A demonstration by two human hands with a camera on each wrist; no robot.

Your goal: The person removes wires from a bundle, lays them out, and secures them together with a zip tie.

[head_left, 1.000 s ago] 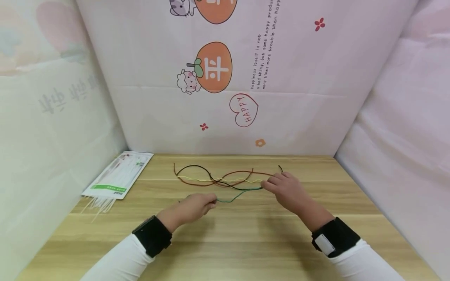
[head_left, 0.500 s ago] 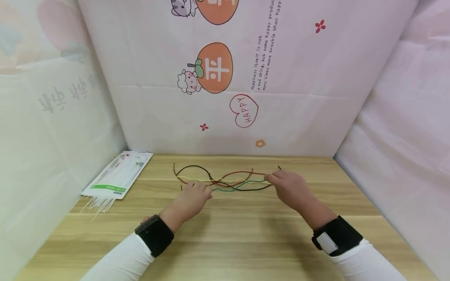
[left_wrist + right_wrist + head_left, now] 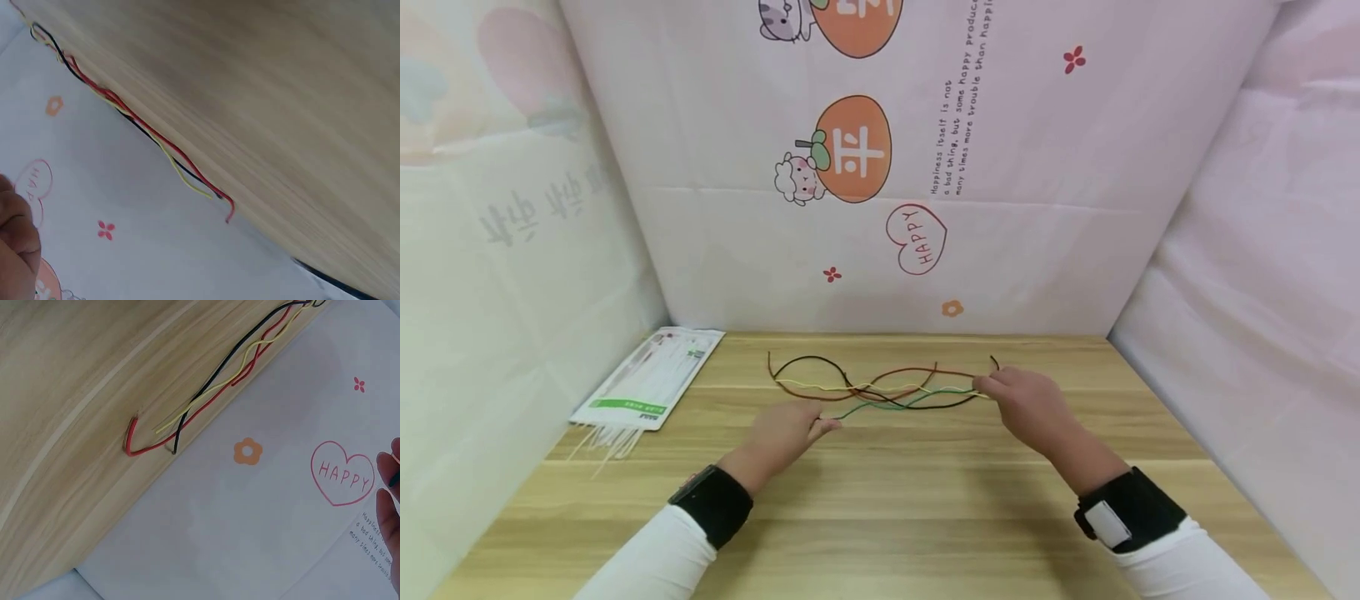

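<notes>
A thin green wire (image 3: 850,411) stretches between the two hands in the head view. My left hand (image 3: 778,439) pinches its left end between thumb and fingers. Toward the other end, my right hand (image 3: 1030,408) pinches the green wire; in the right wrist view a dark bit shows between the fingertips (image 3: 386,509). Behind and beneath lie a black wire (image 3: 808,357), red wires (image 3: 917,368) and a wavy yellow wire (image 3: 797,384), crossing one another on the wooden table (image 3: 887,517). My right hand covers some of their right-hand stretch.
A white printed packet (image 3: 643,379) lies at the table's back left, with several thin white strips (image 3: 610,442) sticking out of its near end. A white sheet (image 3: 737,250) with cartoon prints stands behind the table. Pale sheets (image 3: 1247,333) close off both sides.
My left hand rose over the loose wires, then drew back down and left with its end of the green wire. The right hand shifted slightly right. The other wires stay nearly where they were.
</notes>
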